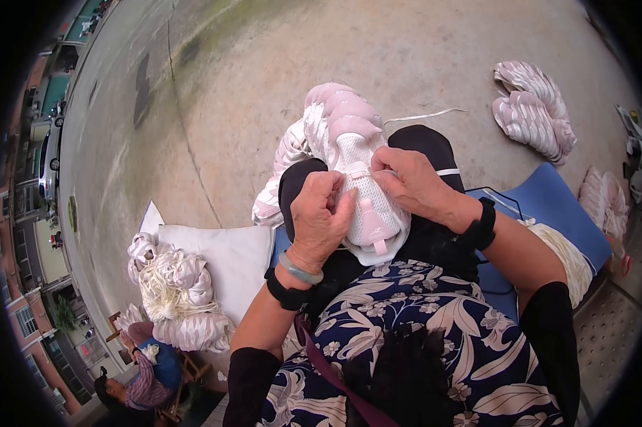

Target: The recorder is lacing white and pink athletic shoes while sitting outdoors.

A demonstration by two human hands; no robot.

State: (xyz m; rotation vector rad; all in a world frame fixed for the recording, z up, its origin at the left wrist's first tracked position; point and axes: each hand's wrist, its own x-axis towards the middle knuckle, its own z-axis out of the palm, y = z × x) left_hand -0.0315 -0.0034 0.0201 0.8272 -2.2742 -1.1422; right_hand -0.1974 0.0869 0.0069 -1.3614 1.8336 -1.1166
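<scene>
Across my lap lies a white mesh shoe upper (371,196) with a pink tongue and a small pink pull loop at its near end. My left hand (319,217) is closed with a pinch at the left edge of the lacing opening. On the opposite edge, my right hand (413,181) pinches near a pale strip that crosses the opening. Whether a thin lace sits between the fingertips is too small to tell. Beyond the hands, a long row of nested pink and white shoe uppers (341,107) extends past my knees and hangs down to the left.
Bundles of shoe uppers (534,114) lie on the concrete at the far right. White cord and more uppers (171,285) are heaped on a pale sheet (221,249) to my left. Blue board (549,196) and cream cords (559,256) are at my right. Another person (139,384) sits lower left.
</scene>
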